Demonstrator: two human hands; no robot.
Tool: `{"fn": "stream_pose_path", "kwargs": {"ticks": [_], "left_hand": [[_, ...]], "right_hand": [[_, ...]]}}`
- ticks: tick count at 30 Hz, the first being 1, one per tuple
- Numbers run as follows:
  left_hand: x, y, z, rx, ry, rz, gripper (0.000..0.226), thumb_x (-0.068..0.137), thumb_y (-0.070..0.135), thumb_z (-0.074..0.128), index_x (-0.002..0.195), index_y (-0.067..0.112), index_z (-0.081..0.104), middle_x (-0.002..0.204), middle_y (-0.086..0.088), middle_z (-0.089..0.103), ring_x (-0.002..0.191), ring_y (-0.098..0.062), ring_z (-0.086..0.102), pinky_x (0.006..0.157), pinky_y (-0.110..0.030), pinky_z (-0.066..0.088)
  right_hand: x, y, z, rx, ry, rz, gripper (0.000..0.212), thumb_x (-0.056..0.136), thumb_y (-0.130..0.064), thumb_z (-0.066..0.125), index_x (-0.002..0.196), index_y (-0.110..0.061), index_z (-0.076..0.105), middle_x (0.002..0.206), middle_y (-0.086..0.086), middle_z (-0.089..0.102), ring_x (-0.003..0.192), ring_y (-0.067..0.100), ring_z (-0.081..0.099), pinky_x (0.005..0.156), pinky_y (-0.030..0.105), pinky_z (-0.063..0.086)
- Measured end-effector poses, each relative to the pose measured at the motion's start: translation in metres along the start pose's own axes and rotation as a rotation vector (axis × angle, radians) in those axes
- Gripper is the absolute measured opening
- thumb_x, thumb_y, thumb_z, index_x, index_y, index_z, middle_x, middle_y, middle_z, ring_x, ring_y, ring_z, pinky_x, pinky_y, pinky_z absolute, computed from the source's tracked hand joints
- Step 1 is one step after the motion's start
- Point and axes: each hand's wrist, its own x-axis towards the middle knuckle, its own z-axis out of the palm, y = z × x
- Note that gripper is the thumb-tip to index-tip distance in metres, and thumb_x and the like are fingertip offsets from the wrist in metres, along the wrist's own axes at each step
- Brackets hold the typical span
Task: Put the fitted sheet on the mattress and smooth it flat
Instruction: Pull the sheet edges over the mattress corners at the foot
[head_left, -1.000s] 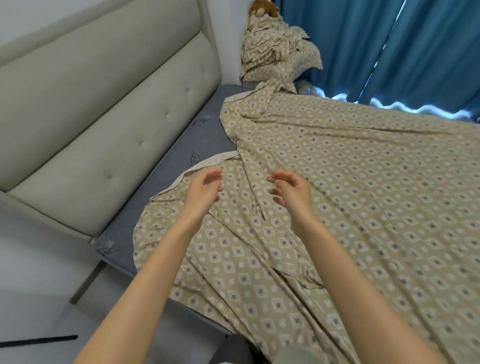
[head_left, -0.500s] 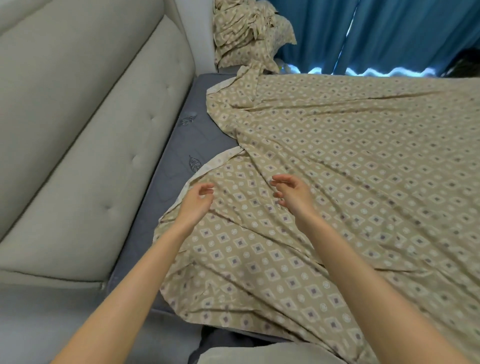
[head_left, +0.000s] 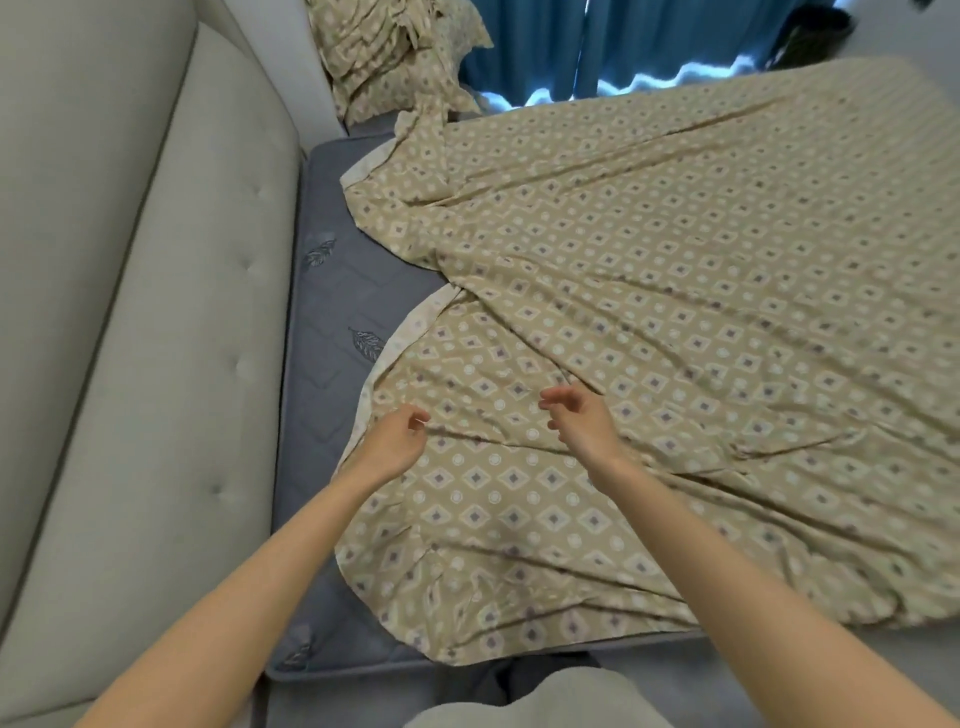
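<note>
A tan fitted sheet (head_left: 675, 312) with a diamond print lies spread and wrinkled over most of the grey quilted mattress (head_left: 332, 322). A strip of bare mattress shows along the headboard side, and the sheet's pale hem curves across it. My left hand (head_left: 395, 441) hovers just above the sheet near that hem, fingers loosely curled, holding nothing. My right hand (head_left: 582, 421) is a little to its right, fingers relaxed and spread above the cloth. Neither hand grips the sheet.
A padded beige headboard (head_left: 145, 312) runs along the left. Pillows in matching fabric (head_left: 395, 52) are piled at the far corner. Blue curtains (head_left: 597, 47) hang behind the bed. The near mattress edge (head_left: 363, 670) is close to my body.
My view has shifted over the bed so more sheet and the near edge show. Both hands have stayed close together, lowering toward the sheet near its hem.
</note>
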Motion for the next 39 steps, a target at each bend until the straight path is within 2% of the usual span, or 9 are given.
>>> {"fn": "stream_pose_path", "kwargs": {"ticks": [1,3,6,9,16,21,29,34,39], "left_hand": [[0.004,-0.002,0.002,0.029,-0.018,0.009,0.034,0.098,0.012,0.040,0.130,0.010,0.051,0.131,-0.007,0.055,0.098,-0.020,0.057,0.064,-0.022,0.045],[0.012,-0.007,0.007,0.093,-0.064,0.032,0.037,0.096,0.009,0.041,0.132,0.010,0.049,0.131,-0.008,0.054,0.093,-0.020,0.057,0.069,-0.026,0.048],[0.019,-0.018,0.012,0.197,-0.115,0.070,0.041,0.094,0.006,0.042,0.135,0.011,0.047,0.135,-0.009,0.052,0.113,-0.024,0.056,0.089,-0.029,0.044],[0.024,-0.033,0.018,0.277,-0.170,0.090,0.047,0.092,0.005,0.045,0.138,0.012,0.043,0.138,-0.010,0.049,0.123,-0.023,0.050,0.096,-0.030,0.042],[0.048,-0.088,0.034,0.401,-0.322,0.106,0.048,0.094,0.012,0.047,0.142,0.014,0.039,0.140,-0.010,0.046,0.123,-0.024,0.051,0.094,-0.030,0.044],[0.073,-0.122,0.048,0.537,-0.467,0.167,0.053,0.088,0.015,0.053,0.140,0.018,0.042,0.142,-0.009,0.044,0.124,-0.024,0.050,0.099,-0.038,0.046],[0.105,-0.155,0.100,0.749,-0.580,0.253,0.059,0.085,0.031,0.059,0.140,0.023,0.040,0.138,-0.007,0.044,0.124,-0.026,0.047,0.100,-0.038,0.043],[0.116,-0.185,0.146,0.891,-0.594,0.257,0.072,0.075,0.052,0.067,0.137,0.028,0.041,0.137,-0.003,0.043,0.131,-0.025,0.038,0.107,-0.046,0.031],[0.130,-0.219,0.175,0.916,-0.593,0.284,0.067,0.075,0.045,0.070,0.133,0.028,0.041,0.129,-0.005,0.039,0.124,-0.025,0.038,0.099,-0.044,0.037]], "right_hand": [[0.001,0.005,0.001,-0.013,0.004,-0.007,0.024,0.096,-0.008,0.042,0.111,-0.014,0.059,0.113,0.001,0.064,0.095,0.013,0.056,0.076,0.024,0.042],[0.004,0.017,0.004,-0.045,0.004,0.000,0.021,0.096,-0.008,0.043,0.107,-0.017,0.059,0.114,0.001,0.063,0.099,0.015,0.058,0.079,0.025,0.044],[0.009,0.035,0.010,-0.088,-0.002,0.035,0.020,0.095,-0.009,0.044,0.106,-0.018,0.059,0.116,0.002,0.062,0.108,0.019,0.059,0.090,0.031,0.047],[0.009,0.050,0.019,-0.130,-0.019,0.095,0.020,0.096,-0.011,0.044,0.107,-0.018,0.060,0.113,0.001,0.061,0.101,0.017,0.058,0.081,0.026,0.044],[0.000,0.100,0.068,-0.155,0.017,0.228,0.027,0.097,-0.010,0.043,0.118,-0.010,0.060,0.120,0.006,0.061,0.098,0.015,0.055,0.075,0.020,0.042],[-0.009,0.136,0.107,-0.197,0.045,0.315,0.031,0.096,-0.008,0.040,0.122,-0.009,0.058,0.128,0.005,0.058,0.117,0.021,0.053,0.089,0.026,0.040],[-0.003,0.205,0.155,-0.330,-0.024,0.423,0.039,0.095,-0.009,0.041,0.133,-0.013,0.048,0.134,0.008,0.053,0.116,0.025,0.054,0.088,0.029,0.044],[0.018,0.245,0.173,-0.527,-0.086,0.424,0.052,0.092,-0.008,0.041,0.141,-0.023,0.037,0.126,0.010,0.059,0.113,0.028,0.057,0.092,0.040,0.049],[0.038,0.271,0.178,-0.759,-0.065,0.370,0.054,0.091,-0.009,0.043,0.142,-0.024,0.033,0.119,0.010,0.060,0.111,0.031,0.056,0.085,0.037,0.044]]}}
